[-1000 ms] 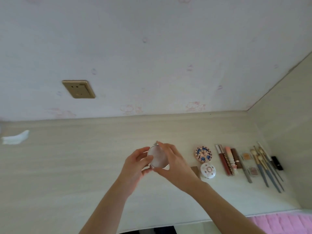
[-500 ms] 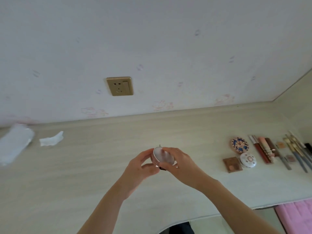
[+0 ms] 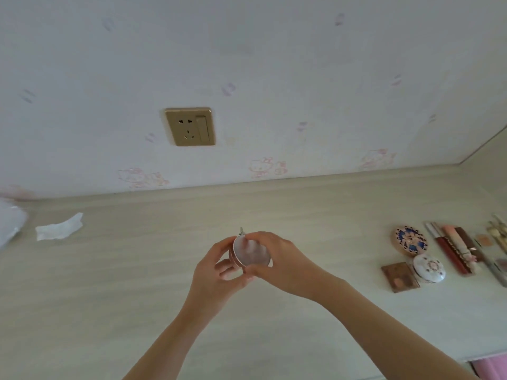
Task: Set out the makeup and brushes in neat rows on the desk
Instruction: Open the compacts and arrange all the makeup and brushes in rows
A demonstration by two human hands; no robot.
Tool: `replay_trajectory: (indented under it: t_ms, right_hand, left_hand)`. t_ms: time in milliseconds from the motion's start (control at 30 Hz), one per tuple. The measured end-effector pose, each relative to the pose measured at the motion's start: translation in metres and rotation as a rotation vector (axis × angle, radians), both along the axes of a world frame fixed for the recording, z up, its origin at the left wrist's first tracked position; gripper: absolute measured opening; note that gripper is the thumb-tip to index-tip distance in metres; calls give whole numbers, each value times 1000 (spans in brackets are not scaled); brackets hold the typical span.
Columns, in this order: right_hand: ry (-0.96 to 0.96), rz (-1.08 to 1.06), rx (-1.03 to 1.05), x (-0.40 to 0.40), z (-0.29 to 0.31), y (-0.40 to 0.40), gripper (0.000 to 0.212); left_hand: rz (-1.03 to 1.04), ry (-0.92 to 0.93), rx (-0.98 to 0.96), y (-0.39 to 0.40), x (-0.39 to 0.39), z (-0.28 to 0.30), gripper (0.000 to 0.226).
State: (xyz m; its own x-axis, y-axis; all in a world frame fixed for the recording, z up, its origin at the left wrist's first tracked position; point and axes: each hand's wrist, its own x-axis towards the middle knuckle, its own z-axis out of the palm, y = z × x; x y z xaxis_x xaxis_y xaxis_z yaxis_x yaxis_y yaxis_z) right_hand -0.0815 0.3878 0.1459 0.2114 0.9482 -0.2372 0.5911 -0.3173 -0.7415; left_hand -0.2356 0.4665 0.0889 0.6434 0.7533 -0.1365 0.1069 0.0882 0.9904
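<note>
Rose-gold metal rims the round compact (image 3: 251, 252) held above the middle of the pale wood-grain counter (image 3: 109, 283), its frosted face tilted toward the camera. The left hand (image 3: 216, 272) curls round its nine o'clock edge with the thumb underneath, and the right hand (image 3: 285, 261) wraps its three o'clock side, fingers over the top rim and thumb at the lower edge. Both hands are closed on the compact, which is clear of the counter. It appears to be two stacked halves, perhaps a lid and base, with a small tab or clasp poking up at twelve o'clock; whether it is open cannot be told.

I judge it light, rigid and rather slick on its flat faces, with a hinge or mirror inside that would not like a drop. The rim is the safer place to take hold, thumb opposite fingers across the diameter.

Far out at three o'clock lie the sorted things: a blue-patterned compact (image 3: 410, 240), a white floral compact (image 3: 428, 268), a brown square palette (image 3: 400, 277), and lipsticks (image 3: 455, 246) side by side, with brushes (image 3: 498, 233) at the frame edge. A crumpled tissue (image 3: 59, 227) rests at nine o'clock, and a gold wall socket (image 3: 189, 126) sits at twelve
</note>
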Motion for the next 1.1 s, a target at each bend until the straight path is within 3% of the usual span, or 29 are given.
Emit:
replay_trajectory:
  t_ms: [200,400,533,700,833,1100]
  right_hand:
    - [-111,27,117,14,-47,15,57]
    - [-109,-1,329,14,-73,19,47]
    - [-49,-50,364,7,-88,4,48]
    - [-131,-96,463,-19,-94,-35,44]
    - [-82,-150,406,-41,-94,-65,44]
    - [-126,-49,285,-56,-87,-95,58]
  left_hand:
    - [25,-135,42,19,17,-36,64]
    - [63,-224,175,22,21,-51,62]
    - [-5,-231,231,18,13,-61,63]
    - [-65,-229,260,-8,-7,-69,65]
    - [-105,-226,240,-35,-28,-70,73]
    - [-121,-214,233,-60,-51,-72,72]
